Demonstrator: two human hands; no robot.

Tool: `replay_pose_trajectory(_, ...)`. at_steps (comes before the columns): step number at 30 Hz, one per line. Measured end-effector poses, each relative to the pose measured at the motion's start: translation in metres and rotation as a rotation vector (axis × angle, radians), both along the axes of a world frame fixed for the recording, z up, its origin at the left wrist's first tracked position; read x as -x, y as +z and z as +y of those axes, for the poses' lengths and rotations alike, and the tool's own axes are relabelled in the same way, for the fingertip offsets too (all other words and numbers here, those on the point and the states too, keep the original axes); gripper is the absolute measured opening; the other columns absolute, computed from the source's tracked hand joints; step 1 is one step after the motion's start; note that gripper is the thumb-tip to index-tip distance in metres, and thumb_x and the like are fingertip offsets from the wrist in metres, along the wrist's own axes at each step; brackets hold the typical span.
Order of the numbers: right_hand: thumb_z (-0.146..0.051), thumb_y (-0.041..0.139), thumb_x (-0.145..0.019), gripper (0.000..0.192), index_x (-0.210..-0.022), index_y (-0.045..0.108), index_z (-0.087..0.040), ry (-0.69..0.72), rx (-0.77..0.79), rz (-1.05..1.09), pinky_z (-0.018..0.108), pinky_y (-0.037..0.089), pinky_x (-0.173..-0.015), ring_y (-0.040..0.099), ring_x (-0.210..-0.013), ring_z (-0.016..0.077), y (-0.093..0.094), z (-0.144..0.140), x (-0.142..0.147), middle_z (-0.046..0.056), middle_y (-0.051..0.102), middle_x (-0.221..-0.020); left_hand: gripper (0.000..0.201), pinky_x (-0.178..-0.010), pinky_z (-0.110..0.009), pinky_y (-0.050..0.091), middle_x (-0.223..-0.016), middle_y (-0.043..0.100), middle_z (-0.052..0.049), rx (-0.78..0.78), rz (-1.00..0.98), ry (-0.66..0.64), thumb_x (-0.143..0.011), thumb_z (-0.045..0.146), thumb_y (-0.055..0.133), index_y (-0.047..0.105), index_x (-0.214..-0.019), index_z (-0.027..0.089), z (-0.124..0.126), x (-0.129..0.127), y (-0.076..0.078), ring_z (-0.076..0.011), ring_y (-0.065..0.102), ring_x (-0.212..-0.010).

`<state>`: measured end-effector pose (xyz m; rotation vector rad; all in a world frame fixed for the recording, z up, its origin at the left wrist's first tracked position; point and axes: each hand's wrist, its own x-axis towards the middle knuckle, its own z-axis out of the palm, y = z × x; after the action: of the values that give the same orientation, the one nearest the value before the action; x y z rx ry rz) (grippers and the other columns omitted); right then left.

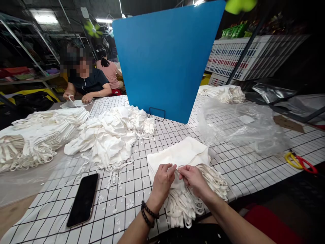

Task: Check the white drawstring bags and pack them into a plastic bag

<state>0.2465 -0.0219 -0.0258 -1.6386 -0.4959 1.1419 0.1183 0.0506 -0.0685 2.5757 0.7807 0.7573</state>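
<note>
A stack of white fabric pieces (180, 150) lies at the table's near edge, with many looped white straps (184, 206) hanging from its near side. My left hand (164, 179) is over the stack, thumb and fingers pinched on the edge of the top white fabric piece. Close beside it, my right hand (192, 178) also pinches this edge, the fingertips of both hands nearly touching. The exact bit between the fingers is too small to make out. A dark beaded bracelet (149, 213) circles my left wrist.
A black phone (83, 200) and small white scraps lie left on the grid-patterned cloth. Loose white fabric (109, 135) and a tall fabric stack (38, 135) are beyond. A blue board (167, 61) stands ahead. Right are clear plastic bags (243, 125) and scissors (299, 162). A co-worker (87, 81) sits far left.
</note>
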Motion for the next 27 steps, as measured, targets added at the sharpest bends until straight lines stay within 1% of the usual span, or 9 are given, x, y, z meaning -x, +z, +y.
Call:
replay_pose_trajectory(4,-0.049,0.064,-0.072,0.036,-0.079,0.055,-0.015,0.148,-0.002,0.12,0.02,0.03,-0.041,0.047,-0.042,0.0076,0.007,-0.023,0.005,0.003,0.065,-0.066,0.038,-0.09,-0.04,0.051,-0.115,0.063,-0.008,-0.012,-0.005,-0.015,-0.086,0.009,0.05,0.055,-0.123,0.019,0.002,0.003,0.0,-0.0221,0.055,-0.103)
replay_pose_trajectory(8,-0.048,0.066,-0.074,0.037,-0.09,0.062,-0.015,0.276,-0.003,0.08,0.026,0.046,-0.067,0.062,-0.069,0.0151,0.013,-0.062,-0.006,0.005,0.069,-0.079,0.052,-0.106,-0.058,0.032,-0.135,0.052,-0.01,-0.085,0.135,-0.024,-0.085,0.032,0.057,0.045,-0.135,0.023,0.008,0.012,0.004,-0.0314,0.041,-0.128)
replay_pose_trajectory(10,-0.046,0.063,-0.077,0.035,-0.096,0.065,-0.017,0.246,0.02,-0.121,0.03,0.046,-0.08,0.062,-0.088,0.0196,0.015,-0.079,-0.025,0.007,0.069,-0.095,0.067,-0.109,-0.061,0.024,-0.144,0.041,-0.011,-0.121,0.229,-0.061,-0.084,0.047,0.056,0.035,-0.142,0.023,0.014,0.018,0.004,-0.0348,0.03,-0.135)
replay_pose_trajectory(12,-0.044,0.057,-0.081,0.032,-0.101,0.065,-0.019,0.124,0.063,-0.402,0.032,0.045,-0.085,0.06,-0.096,0.0218,0.013,-0.091,-0.054,0.007,0.067,-0.104,0.072,-0.11,-0.06,0.021,-0.149,0.033,-0.012,-0.16,0.294,-0.096,-0.086,0.055,0.049,0.027,-0.146,0.022,0.022,0.024,0.003,-0.0344,0.024,-0.138)
replay_pose_trajectory(15,-0.034,0.05,-0.082,0.03,-0.102,0.063,-0.016,-0.047,0.166,-0.8,0.037,0.044,-0.085,0.058,-0.093,0.0238,0.001,-0.098,-0.099,0.01,0.065,-0.104,0.071,-0.111,-0.056,0.022,-0.151,0.029,-0.011,-0.197,0.353,-0.139,-0.088,0.057,0.044,0.024,-0.147,0.023,0.034,0.032,0.003,-0.0322,0.022,-0.14)
replay_pose_trajectory(17,-0.031,0.049,-0.08,0.03,-0.1,0.063,-0.014,-0.042,0.214,-0.918,0.037,0.044,-0.084,0.057,-0.09,0.0239,-0.011,-0.096,-0.12,0.01,0.064,-0.099,0.072,-0.11,-0.056,0.024,-0.151,0.028,-0.012,-0.195,0.368,-0.136,-0.088,0.058,0.043,0.021,-0.148,0.023,0.037,0.031,0.009,-0.0324,0.022,-0.14)
replay_pose_trajectory(21,-0.041,0.055,-0.078,0.031,-0.092,0.067,-0.016,0.03,0.252,-0.912,0.034,0.044,-0.081,0.056,-0.086,0.0225,-0.028,-0.085,-0.135,0.007,0.061,-0.085,0.076,-0.11,-0.058,0.022,-0.153,0.021,-0.015,-0.186,0.315,-0.099,-0.089,0.054,0.044,0.013,-0.149,0.02,0.021,-0.005,0.038,-0.0335,0.019,-0.141)
replay_pose_trajectory(24,-0.041,0.06,-0.074,0.024,-0.08,0.066,-0.018,-0.004,0.239,-0.9,0.033,0.043,-0.079,0.054,-0.085,0.0217,-0.031,-0.078,-0.136,0.006,0.059,-0.083,0.063,-0.112,-0.054,0.021,-0.153,0.022,-0.012,-0.231,0.276,-0.249,-0.092,0.039,0.044,0.02,-0.147,0.02,-0.003,-0.057,0.056,-0.0297,0.019,-0.141)
replay_pose_trajectory(27,-0.037,0.063,-0.071,0.018,-0.074,0.062,-0.019,-0.047,0.152,-0.84,0.029,0.043,-0.073,0.054,-0.08,0.0189,-0.031,-0.075,-0.138,0.004,0.061,-0.083,0.049,-0.111,-0.045,0.029,-0.148,0.034,-0.011,-0.255,0.283,-0.43,-0.093,0.02,0.04,0.032,-0.141,0.017,-0.022,-0.108,0.055,-0.0251,0.029,-0.138)
